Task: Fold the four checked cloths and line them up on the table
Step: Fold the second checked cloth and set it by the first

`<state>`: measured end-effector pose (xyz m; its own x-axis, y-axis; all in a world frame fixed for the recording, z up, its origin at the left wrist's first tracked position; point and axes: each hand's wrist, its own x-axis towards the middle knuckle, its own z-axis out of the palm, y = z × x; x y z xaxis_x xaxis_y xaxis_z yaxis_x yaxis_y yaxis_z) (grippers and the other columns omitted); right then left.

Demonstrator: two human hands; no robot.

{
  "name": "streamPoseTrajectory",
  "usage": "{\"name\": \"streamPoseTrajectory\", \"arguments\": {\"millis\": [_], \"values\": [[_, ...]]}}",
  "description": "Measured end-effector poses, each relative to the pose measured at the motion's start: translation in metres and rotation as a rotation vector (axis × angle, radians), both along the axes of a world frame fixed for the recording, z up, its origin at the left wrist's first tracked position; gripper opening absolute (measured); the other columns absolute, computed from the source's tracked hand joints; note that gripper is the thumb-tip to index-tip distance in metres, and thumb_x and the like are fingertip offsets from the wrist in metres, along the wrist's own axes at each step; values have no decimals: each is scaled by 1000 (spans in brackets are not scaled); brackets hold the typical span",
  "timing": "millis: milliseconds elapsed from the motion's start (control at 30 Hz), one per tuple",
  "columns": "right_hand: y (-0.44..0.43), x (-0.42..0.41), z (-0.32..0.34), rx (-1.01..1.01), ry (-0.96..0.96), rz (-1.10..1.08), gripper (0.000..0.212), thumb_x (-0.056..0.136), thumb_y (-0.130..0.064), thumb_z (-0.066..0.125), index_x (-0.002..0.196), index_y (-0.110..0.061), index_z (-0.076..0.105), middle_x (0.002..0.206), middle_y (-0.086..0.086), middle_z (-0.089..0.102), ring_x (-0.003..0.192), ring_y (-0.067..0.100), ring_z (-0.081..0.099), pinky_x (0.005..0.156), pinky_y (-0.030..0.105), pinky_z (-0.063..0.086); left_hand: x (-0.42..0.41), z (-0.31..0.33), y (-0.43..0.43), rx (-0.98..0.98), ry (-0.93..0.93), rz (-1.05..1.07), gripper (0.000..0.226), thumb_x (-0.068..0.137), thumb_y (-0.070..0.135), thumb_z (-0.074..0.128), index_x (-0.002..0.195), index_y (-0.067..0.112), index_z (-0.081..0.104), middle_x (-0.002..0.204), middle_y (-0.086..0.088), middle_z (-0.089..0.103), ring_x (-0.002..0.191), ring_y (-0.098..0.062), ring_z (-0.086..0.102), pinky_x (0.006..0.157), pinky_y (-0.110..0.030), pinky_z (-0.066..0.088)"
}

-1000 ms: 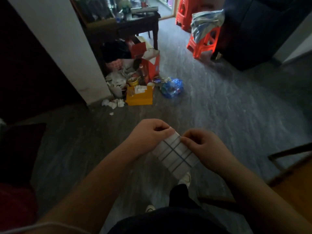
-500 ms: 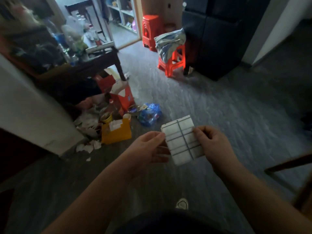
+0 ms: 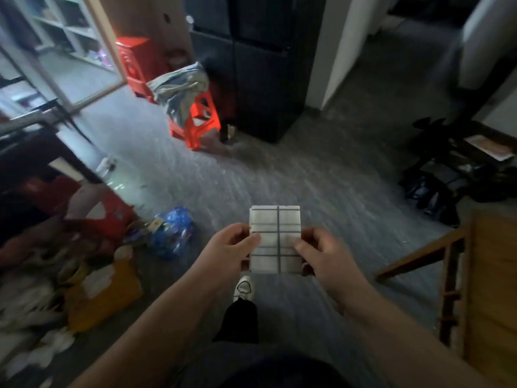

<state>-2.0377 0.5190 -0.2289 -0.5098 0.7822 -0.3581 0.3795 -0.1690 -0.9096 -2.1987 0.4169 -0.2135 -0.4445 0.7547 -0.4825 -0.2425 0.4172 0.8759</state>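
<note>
Cloth of white fabric with dark checks, the checked cloth (image 3: pixel 275 228), is being held in the air as a small folded rectangle, its flat face turning toward the camera and its long axis running straight up the view, short top edge farthest from the person. It is hanging above the grey floor (image 3: pixel 307 177), over a white shoe (image 3: pixel 244 288), well apart from the wooden counter (image 3: pixel 492 275) at the lower right. Both bare forearms are reaching forward and converging on it. The left hand (image 3: pixel 229 247) is pinching its left edge, thumb lying on the front and fingers curling behind; the right hand (image 3: pixel 321 253) is gripping the right edge likewise.
</note>
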Motion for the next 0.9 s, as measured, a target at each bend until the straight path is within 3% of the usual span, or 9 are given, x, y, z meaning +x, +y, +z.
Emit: {"name": "streamPoseTrajectory", "arguments": {"millis": [133, 233, 333, 433, 533, 600, 667, 900], "values": [[77, -37, -9, -6, -19, -144, 9, 99, -21, 63, 101, -13, 67, 79, 3, 65, 64, 11, 59, 60, 27, 53, -46, -12, 101, 33, 52, -91, 13, 100, 20, 61, 108, 12, 69, 100, -10, 76, 89, -20, 75, 80, -40, 63], [139, -63, -4, -15, -37, -254, 10, 99, -27, 62, 101, -20, 69, 96, 2, 74, 87, 21, 70, 78, 41, 60, -75, -10, 173, 47, 89, -219, 12, 99, 26, 63, 108, 22, 69, 95, -1, 76, 86, -15, 74, 79, -34, 62], [195, -81, 2, 35, -25, -355, 9, 99, -29, 63, 97, -24, 70, 93, -1, 75, 89, 21, 71, 79, 45, 61, -97, -11, 245, 47, 200, -323, 9, 98, 27, 65, 106, 28, 68, 93, 1, 75, 81, -12, 71, 78, -35, 62], [241, -85, 8, 44, -29, -452, 12, 99, -32, 62, 96, -24, 70, 88, -4, 75, 83, 17, 71, 76, 39, 60, -104, -9, 313, 83, 310, -398, 10, 96, 26, 65, 105, 30, 68, 93, 3, 74, 81, -10, 69, 79, -38, 59], [285, -71, 13, 76, -49, -522, 12, 99, -32, 63, 95, -22, 68, 84, -2, 72, 75, 13, 68, 69, 30, 56, -94, -6, 377, 129, 340, -488, 14, 97, 25, 65, 108, 32, 67, 96, 13, 75, 86, -4, 70, 80, -29, 55], [317, -54, 13, 100, -102, -549, 14, 99, -33, 62, 95, -21, 67, 83, -1, 70, 71, 12, 66, 70, 33, 55, -78, -8, 419, 145, 347, -553, 12, 97, 24, 66, 106, 32, 66, 96, 14, 75, 86, -3, 70, 80, -29, 56], [352, -30, 7, 104, -107, -603, 12, 99, -32, 62, 95, -21, 65, 79, -1, 68, 68, 10, 64, 71, 37, 54, -57, -12, 465, 164, 348, -604, 11, 96, 24, 67, 105, 32, 65, 95, 13, 75, 85, -5, 70, 78, -30, 56], [498, 68, -4, 100, -57, -756, 7, 99, -32, 63, 97, -25, 63, 84, -4, 69, 70, 6, 64, 64, 23, 49, 42, -12, 638, 211, 364, -751, 14, 97, 21, 67, 109, 28, 65, 97, 5, 76, 90, -16, 72, 73, -32, 56]]}}
